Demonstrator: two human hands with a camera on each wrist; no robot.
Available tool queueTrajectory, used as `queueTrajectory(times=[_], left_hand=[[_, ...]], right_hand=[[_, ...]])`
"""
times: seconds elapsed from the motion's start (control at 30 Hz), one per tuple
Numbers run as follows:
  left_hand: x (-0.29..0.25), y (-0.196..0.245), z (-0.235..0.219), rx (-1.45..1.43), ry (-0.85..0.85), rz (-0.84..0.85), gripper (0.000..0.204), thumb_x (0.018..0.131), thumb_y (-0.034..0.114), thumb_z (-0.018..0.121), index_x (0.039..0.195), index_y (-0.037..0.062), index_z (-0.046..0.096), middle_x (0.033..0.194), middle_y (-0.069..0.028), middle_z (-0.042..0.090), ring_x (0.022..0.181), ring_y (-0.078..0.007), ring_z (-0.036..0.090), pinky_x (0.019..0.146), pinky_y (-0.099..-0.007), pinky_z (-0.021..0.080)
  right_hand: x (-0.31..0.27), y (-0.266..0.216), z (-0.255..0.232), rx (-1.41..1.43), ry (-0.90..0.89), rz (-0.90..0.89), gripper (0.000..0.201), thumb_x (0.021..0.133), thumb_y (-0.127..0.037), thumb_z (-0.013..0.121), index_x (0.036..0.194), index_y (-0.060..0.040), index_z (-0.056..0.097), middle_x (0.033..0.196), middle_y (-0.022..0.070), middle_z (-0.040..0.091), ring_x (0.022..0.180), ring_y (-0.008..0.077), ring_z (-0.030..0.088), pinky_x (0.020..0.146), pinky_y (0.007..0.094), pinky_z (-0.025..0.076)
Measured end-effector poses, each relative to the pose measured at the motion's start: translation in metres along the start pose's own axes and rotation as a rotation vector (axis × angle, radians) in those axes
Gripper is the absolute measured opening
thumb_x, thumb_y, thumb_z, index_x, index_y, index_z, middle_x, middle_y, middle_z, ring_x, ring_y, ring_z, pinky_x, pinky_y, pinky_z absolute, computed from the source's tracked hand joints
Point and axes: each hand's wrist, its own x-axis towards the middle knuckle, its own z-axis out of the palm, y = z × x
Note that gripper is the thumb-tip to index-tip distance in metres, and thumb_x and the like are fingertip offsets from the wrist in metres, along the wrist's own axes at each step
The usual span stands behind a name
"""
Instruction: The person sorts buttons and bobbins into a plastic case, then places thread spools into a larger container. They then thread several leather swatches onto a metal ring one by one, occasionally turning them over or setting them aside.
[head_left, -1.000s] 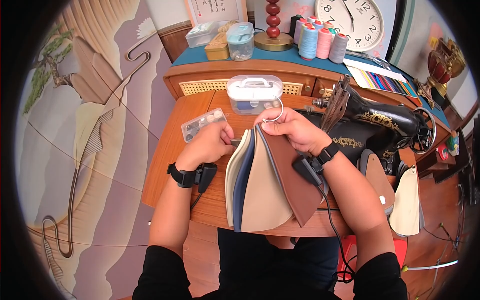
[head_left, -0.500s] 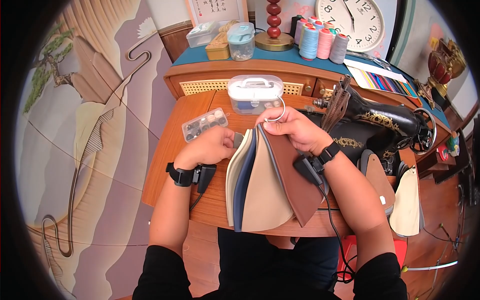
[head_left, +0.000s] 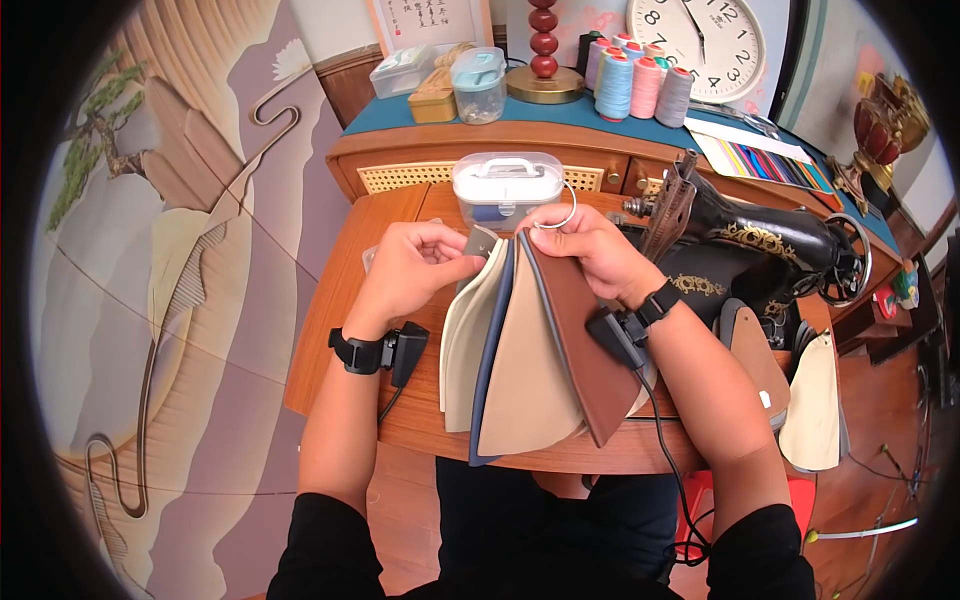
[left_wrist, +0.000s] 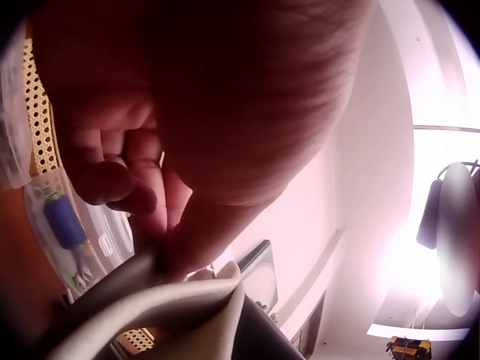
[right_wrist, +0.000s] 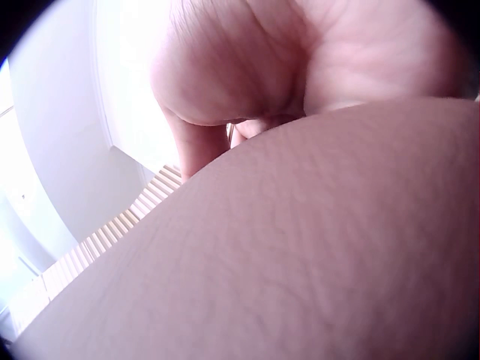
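Note:
Several leather swatches hang fanned out on a white ring [head_left: 573, 208] over the table's front. Pinched at its top corner by my left hand [head_left: 408, 270] is a grey swatch [head_left: 481, 241], the outermost on the left. Inside it come cream swatches [head_left: 462, 330], then a navy one [head_left: 490, 365], a beige one [head_left: 530, 375] and a brown one [head_left: 580, 350]. My right hand [head_left: 602, 255] grips the bundle's top at the ring, thumb against the brown swatch. In the left wrist view the thumb presses the grey sheet beside a folded cream edge [left_wrist: 172, 300]. A brown leather surface [right_wrist: 300, 247] fills the right wrist view.
A clear sewing box [head_left: 508, 190] stands behind the swatches. A black sewing machine [head_left: 750, 240] is at right, with loose leather pieces [head_left: 812, 400] hanging near the table edge. My left hand mostly covers a small button case. Thread spools [head_left: 648, 85] stand on the cabinet.
My left hand has risen and opened its outer fingers, lifting the grey swatch's corner above the others. The swatches on the left have spread outward. My right hand keeps its grip.

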Motion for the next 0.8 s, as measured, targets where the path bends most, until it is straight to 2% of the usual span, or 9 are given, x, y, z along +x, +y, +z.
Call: queueTrajectory(times=[0.33, 0.4, 0.53, 0.6, 0.73, 0.8], left_hand=[[-0.003, 0.001, 0.002, -0.060, -0.025, 0.100, 0.014, 0.084, -0.006, 0.077, 0.096, -0.0043, 0.072, 0.091, -0.0025, 0.068, 0.080, -0.0058, 0.062, 0.072, -0.0205, 0.052], [-0.002, 0.000, 0.001, -0.047, -0.036, 0.115, 0.014, 0.083, -0.007, 0.077, 0.096, -0.0044, 0.072, 0.088, -0.0008, 0.065, 0.075, -0.0046, 0.057, 0.066, -0.0203, 0.048], [-0.003, 0.001, -0.004, 0.070, -0.073, 0.153, 0.014, 0.084, -0.007, 0.076, 0.097, -0.0049, 0.072, 0.088, -0.0006, 0.063, 0.073, -0.0050, 0.054, 0.065, -0.0210, 0.045], [-0.003, -0.002, -0.005, 0.143, -0.084, 0.190, 0.016, 0.083, 0.003, 0.081, 0.097, -0.0013, 0.075, 0.086, 0.0001, 0.065, 0.071, -0.0051, 0.055, 0.064, -0.0221, 0.047], [-0.006, 0.008, -0.001, 0.029, -0.165, 0.243, 0.015, 0.088, 0.005, 0.077, 0.101, -0.0020, 0.074, 0.085, 0.0003, 0.066, 0.073, -0.0060, 0.058, 0.065, -0.0213, 0.048], [-0.011, 0.019, 0.000, -0.087, -0.204, -0.021, 0.012, 0.093, 0.003, 0.071, 0.101, -0.0051, 0.070, 0.089, -0.0016, 0.063, 0.077, -0.0078, 0.058, 0.069, -0.0229, 0.048]], right_hand=[[0.002, 0.004, -0.002, -0.044, 0.057, -0.006, 0.017, 0.098, -0.014, 0.067, 0.110, -0.0027, 0.070, 0.101, -0.0006, 0.069, 0.092, 0.0078, 0.064, 0.084, 0.0248, 0.051], [0.002, 0.004, -0.002, -0.040, 0.058, -0.006, 0.017, 0.098, -0.014, 0.067, 0.110, -0.0026, 0.070, 0.101, -0.0005, 0.069, 0.092, 0.0079, 0.064, 0.084, 0.0247, 0.051], [0.001, 0.004, -0.001, -0.038, 0.057, 0.006, 0.017, 0.099, -0.014, 0.067, 0.111, -0.0025, 0.069, 0.101, 0.0000, 0.069, 0.091, 0.0081, 0.065, 0.083, 0.0245, 0.052], [0.001, 0.004, 0.000, -0.045, 0.054, 0.001, 0.017, 0.099, -0.015, 0.067, 0.111, -0.0025, 0.069, 0.101, 0.0001, 0.069, 0.091, 0.0081, 0.065, 0.083, 0.0244, 0.052], [0.002, 0.005, -0.004, -0.040, 0.050, -0.020, 0.023, 0.097, -0.018, 0.069, 0.113, -0.0026, 0.067, 0.102, 0.0037, 0.071, 0.091, 0.0108, 0.068, 0.083, 0.0267, 0.055], [0.002, 0.006, -0.005, -0.061, 0.058, -0.044, 0.023, 0.097, -0.019, 0.069, 0.114, -0.0026, 0.067, 0.102, 0.0035, 0.071, 0.092, 0.0105, 0.068, 0.084, 0.0266, 0.055]])
